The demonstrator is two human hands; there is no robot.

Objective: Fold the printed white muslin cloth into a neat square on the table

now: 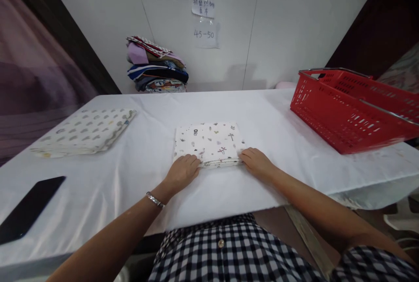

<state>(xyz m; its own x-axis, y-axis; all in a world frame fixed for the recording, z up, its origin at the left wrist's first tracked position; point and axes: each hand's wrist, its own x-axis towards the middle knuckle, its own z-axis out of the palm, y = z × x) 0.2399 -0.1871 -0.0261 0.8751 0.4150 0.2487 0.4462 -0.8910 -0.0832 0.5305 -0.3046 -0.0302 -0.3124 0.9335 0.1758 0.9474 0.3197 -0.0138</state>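
A folded white cloth [212, 140] with small printed plants and figures lies flat in front of me on the white-covered table. My left hand [183, 170] grips its near left corner, fingers curled over the edge and thumb out of sight. At the near right corner, my right hand [257, 163] pinches the folded layers. Several layers show along the near edge between the two hands. A silver bracelet [155, 200] circles my left wrist.
Left of me lies another folded patterned cloth [88, 131], with a black phone [31, 208] nearer the front. A red basket [347, 111] stands on the right. Behind the table's far edge rises a stack of folded fabrics [157, 66]. Paper notes [204, 33] hang on the wall.
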